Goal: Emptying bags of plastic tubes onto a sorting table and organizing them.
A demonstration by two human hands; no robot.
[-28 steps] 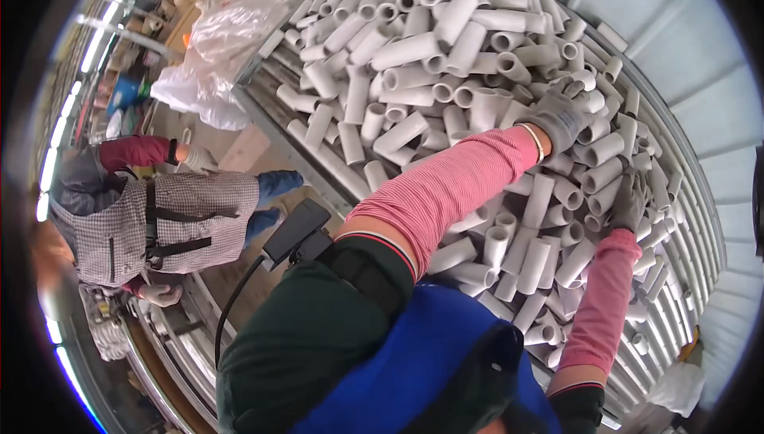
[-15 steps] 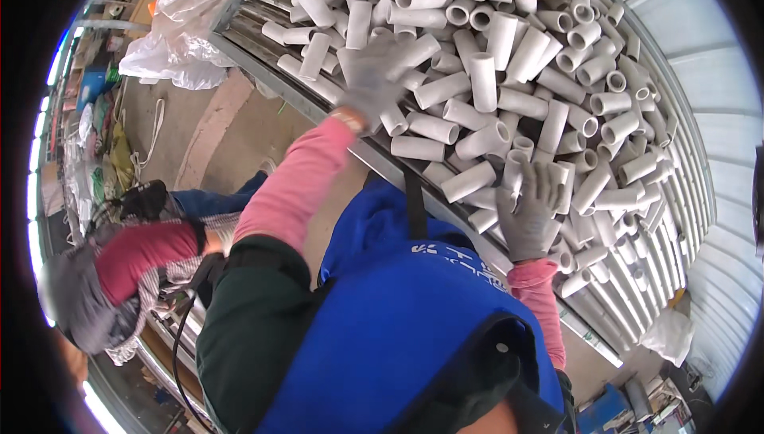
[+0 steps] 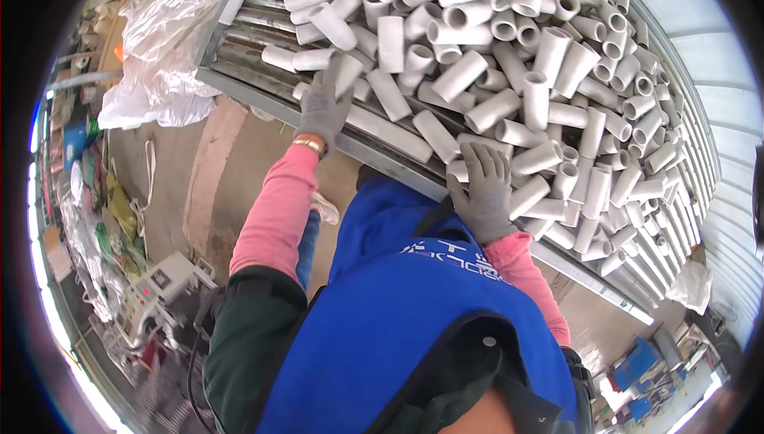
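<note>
My left hand (image 3: 322, 111), in a grey glove, is at the near left edge of the rack. Its fingers and thumb close about a short pale-grey tube (image 3: 347, 76). My right hand (image 3: 484, 199), gloved alike, lies with fingers stretched forward and thumb apart over the near edge of the tube heap (image 3: 549, 115). Its fingertips touch tubes there, and whatever lies under the palm is hidden. Between my hands, a long pale tube (image 3: 390, 133) lies along the rack's near edge, and another tube (image 3: 436, 136) lies aslant beside it.
The metal rack (image 3: 263, 101) has long slats, bare at its left end. Clear plastic sheeting (image 3: 159, 76) hangs at the left. A corrugated wall (image 3: 700, 76) stands at the right. A grey machine box (image 3: 163, 279) is on the lower left; a rope (image 3: 149, 179) lies on the floor.
My left hand has drawn back leftward to the rack's edge. My right hand has shifted left along the heap. The stooping person at the left has mostly gone from view; a leg and shoe show.
</note>
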